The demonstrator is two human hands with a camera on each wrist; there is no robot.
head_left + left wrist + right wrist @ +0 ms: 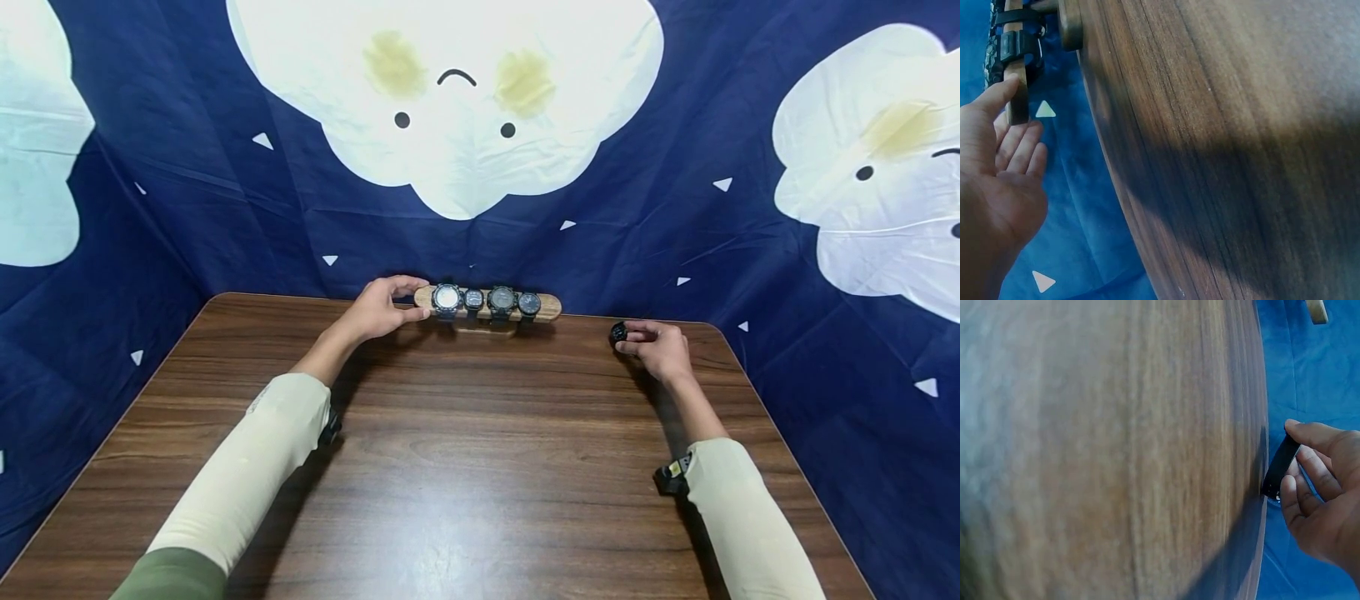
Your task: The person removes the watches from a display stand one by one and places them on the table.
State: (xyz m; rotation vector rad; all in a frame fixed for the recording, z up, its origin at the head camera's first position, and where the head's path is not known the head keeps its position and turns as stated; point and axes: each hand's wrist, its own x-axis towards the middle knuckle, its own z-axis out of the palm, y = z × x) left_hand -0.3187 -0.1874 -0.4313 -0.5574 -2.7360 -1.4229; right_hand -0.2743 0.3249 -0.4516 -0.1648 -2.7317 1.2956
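Grips the left end of a wooden watch display stand (552,308) with the left hand (378,310), closed on it between thumb and fingers, near the far edge of the wood-grain table (450,450). Pinches a black wristwatch (618,332) in the right hand (662,348), between thumb and bent fingers, near the table's far right corner and well apart from the stand (cannot tell whether touching the tabletop). Strapped round the stand, side by side from left to right: a dark watch with a pale, shining dial (447,297), a smaller dark watch (473,298), a large black digital-style watch (502,299) and a round dark-dialled watch (528,302). Hung behind the table, a dark blue cloth (660,108) printed with white clouds and small triangles; worn on both arms, cream sleeves (273,442)
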